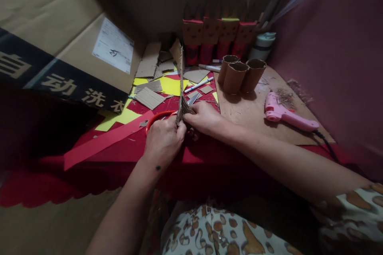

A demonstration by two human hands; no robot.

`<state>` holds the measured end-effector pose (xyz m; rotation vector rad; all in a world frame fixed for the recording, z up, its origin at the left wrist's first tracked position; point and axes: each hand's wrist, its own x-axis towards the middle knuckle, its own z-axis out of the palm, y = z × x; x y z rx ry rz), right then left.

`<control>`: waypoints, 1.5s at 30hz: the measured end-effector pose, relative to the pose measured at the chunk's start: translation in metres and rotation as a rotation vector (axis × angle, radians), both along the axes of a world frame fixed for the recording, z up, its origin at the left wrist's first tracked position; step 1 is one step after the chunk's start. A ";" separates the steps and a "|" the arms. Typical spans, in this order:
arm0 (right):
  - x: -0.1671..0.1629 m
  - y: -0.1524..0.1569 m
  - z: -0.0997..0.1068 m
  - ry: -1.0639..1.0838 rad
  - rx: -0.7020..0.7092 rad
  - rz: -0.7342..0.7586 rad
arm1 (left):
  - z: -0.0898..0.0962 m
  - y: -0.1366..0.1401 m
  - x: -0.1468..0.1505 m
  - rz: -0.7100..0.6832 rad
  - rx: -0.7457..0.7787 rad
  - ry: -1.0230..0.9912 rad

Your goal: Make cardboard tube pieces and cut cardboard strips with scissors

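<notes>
Between both hands a piece of corrugated cardboard stands on edge, its long part reaching away from me. My left hand is closed on its near end from the left. From the right, my right hand pinches the same end, where the cardboard looks bent or torn. Red-handled scissors lie on the table just behind my left hand, blades pointing away to the right and partly hidden by the cardboard. A red paper strip lies to the left of my left hand.
A large carton fills the left. Cardboard scraps, yellow paper and pens cover the middle. Cardboard tubes and a pink glue gun rest on a board at right. Behind stand decorated figures and a bottle.
</notes>
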<state>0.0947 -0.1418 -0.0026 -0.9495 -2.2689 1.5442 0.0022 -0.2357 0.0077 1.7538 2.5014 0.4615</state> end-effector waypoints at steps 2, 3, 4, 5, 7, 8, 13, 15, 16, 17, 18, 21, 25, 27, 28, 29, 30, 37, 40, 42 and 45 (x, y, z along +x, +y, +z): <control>0.001 0.002 -0.002 0.047 0.033 -0.019 | 0.001 -0.001 0.000 -0.016 0.014 -0.052; 0.001 0.002 -0.003 0.074 0.067 -0.025 | 0.002 -0.001 0.000 -0.018 0.017 -0.084; 0.002 0.003 -0.004 0.094 0.095 -0.023 | 0.003 -0.002 0.000 -0.019 0.016 -0.117; 0.003 0.003 -0.005 0.103 0.116 -0.016 | 0.003 -0.002 0.000 -0.017 0.013 -0.148; 0.003 0.004 -0.006 0.097 0.132 0.006 | 0.004 -0.002 0.000 -0.006 0.007 -0.194; 0.003 0.005 -0.006 0.096 0.128 0.014 | 0.005 -0.002 0.000 0.000 0.005 -0.202; 0.001 0.006 -0.009 0.138 -0.020 0.031 | 0.005 -0.002 -0.004 0.009 0.018 -0.307; 0.000 0.006 -0.009 0.142 -0.095 0.049 | 0.005 -0.003 -0.006 0.008 0.016 -0.389; 0.000 0.005 -0.009 0.148 -0.128 0.056 | 0.005 -0.003 -0.008 0.005 0.013 -0.421; 0.000 0.005 -0.009 0.157 -0.159 0.061 | 0.004 -0.004 -0.009 -0.002 0.011 -0.444; 0.000 0.004 -0.008 0.167 -0.185 0.066 | 0.004 -0.004 -0.010 -0.009 0.014 -0.457; 0.002 0.004 -0.006 0.176 -0.180 0.077 | 0.004 -0.005 -0.010 -0.023 0.039 -0.439; 0.004 0.004 -0.002 0.108 0.078 0.073 | 0.005 -0.006 -0.008 -0.004 0.033 -0.329; 0.004 0.005 0.000 0.078 0.199 0.068 | 0.006 -0.006 -0.008 -0.002 0.022 -0.296; 0.004 0.005 0.001 0.068 0.244 0.064 | 0.007 -0.006 -0.009 -0.007 0.019 -0.290; 0.004 0.005 0.002 0.060 0.279 0.060 | 0.007 -0.006 -0.010 -0.009 0.019 -0.287; 0.004 0.006 0.002 0.057 0.301 0.058 | 0.007 -0.006 -0.011 -0.013 0.018 -0.285; 0.001 0.008 -0.013 0.171 0.023 0.063 | 0.004 -0.004 -0.010 -0.018 0.005 -0.175; 0.000 0.007 -0.016 0.205 -0.014 0.056 | 0.006 -0.002 -0.009 -0.027 -0.045 -0.160; -0.001 0.005 -0.014 0.195 -0.008 0.068 | 0.008 -0.001 -0.010 -0.046 -0.075 -0.251; 0.000 0.004 -0.009 0.169 -0.015 0.087 | 0.008 -0.002 -0.016 -0.079 -0.083 -0.444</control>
